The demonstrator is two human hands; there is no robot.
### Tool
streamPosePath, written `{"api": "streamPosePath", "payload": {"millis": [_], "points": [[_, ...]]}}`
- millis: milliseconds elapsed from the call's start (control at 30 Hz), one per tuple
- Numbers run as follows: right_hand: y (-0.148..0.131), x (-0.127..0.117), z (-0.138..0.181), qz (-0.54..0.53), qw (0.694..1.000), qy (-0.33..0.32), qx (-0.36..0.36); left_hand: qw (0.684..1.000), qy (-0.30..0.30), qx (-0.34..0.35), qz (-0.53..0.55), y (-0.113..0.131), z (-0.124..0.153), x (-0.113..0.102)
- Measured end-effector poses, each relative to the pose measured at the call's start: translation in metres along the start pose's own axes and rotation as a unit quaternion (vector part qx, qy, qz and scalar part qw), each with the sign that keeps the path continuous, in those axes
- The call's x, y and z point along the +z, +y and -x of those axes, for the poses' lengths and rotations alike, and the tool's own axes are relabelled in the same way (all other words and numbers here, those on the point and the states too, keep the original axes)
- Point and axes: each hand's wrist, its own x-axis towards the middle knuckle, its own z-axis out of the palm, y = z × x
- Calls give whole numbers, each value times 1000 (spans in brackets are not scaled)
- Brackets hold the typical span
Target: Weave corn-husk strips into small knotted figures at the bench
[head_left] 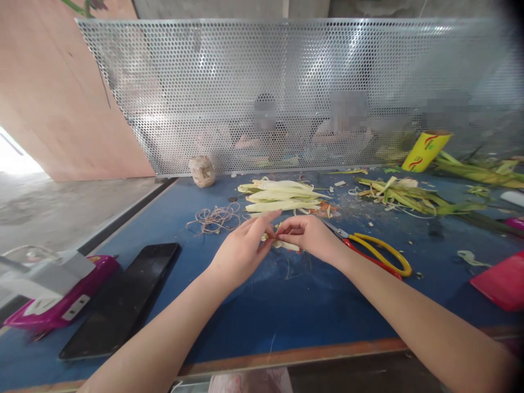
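My left hand [241, 248] and my right hand [309, 236] meet over the middle of the blue table [286, 305]. Both pinch a small pale yellow leaf strip [286, 245] between their fingertips, just above the surface. Beyond my hands lies a stack of cut pale leaf strips [282, 197]. Yellow-handled scissors [374, 251] rest on the table right beside my right wrist. A tangle of thin string [215, 217] lies to the left of the stack.
A perforated metal screen [286, 93] walls off the far edge, with people behind it. A string ball [202, 170], green leaf scraps [409, 197] and a yellow roll [426, 150] sit at the back. A black phone [123, 297] and magenta device [61, 300] lie left; a red object [501, 281] lies right.
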Motion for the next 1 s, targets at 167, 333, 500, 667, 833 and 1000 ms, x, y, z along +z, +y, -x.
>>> {"api": "streamPosePath", "payload": {"millis": [167,333,500,667,833,1000], "points": [[-6,-3,3,-15,1000,-4,0,999,-2,40,-18,-1,1,-1],[-7,-2,3,-21,1000,-23,-2,1000,-24,-3,-2,1,0,-3],[-7,-2,5,-2,999,-35,-20,997,-58,-43,32,3,-1,-4],[-6,-3,6,47,997,-43,-34,990,-55,-97,89,7,-3,-4],[-2,0,4,8,997,-79,-1,977,-35,-142,153,8,-5,-5],[1,4,1,-128,983,-119,52,986,-35,-116,112,7,-4,-5]]}}
